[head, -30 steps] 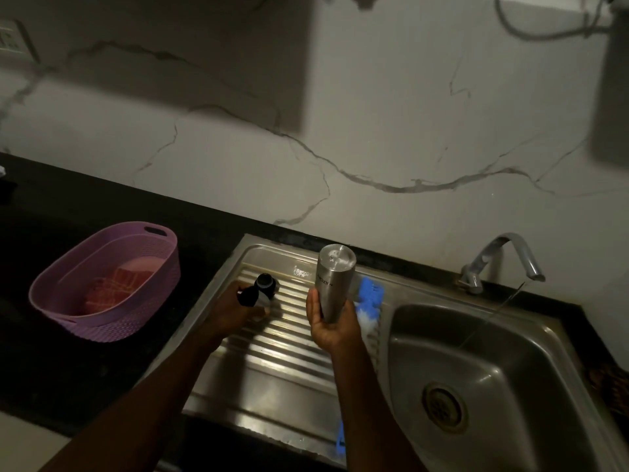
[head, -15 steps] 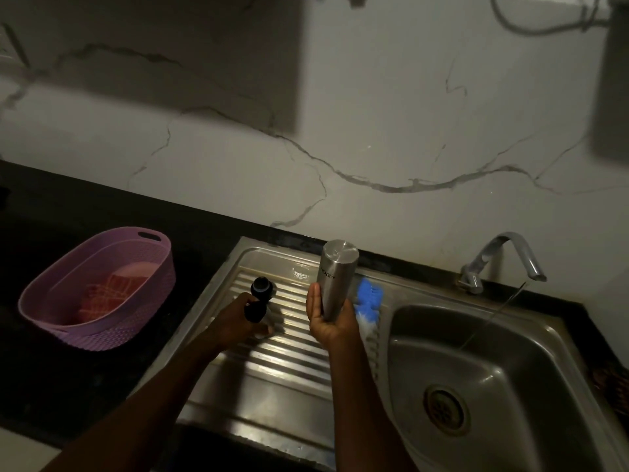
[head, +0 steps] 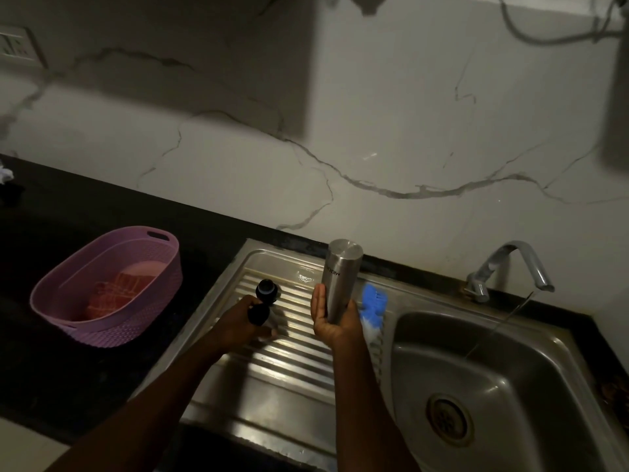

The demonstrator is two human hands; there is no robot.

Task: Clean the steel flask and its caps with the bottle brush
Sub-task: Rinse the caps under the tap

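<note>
Upside-down, illegible lettering on flask point(head: 340, 282)

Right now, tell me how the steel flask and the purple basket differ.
The steel flask is a slim, shiny metal cylinder; the purple basket is a wide, woven-look plastic oval. The flask is held off the drainboard by the right hand, base end up; the basket sits on the dark counter, untouched. The flask's visible end is closed; the basket is open-topped, with something reddish inside. Both are left of the sink bowl.
</note>
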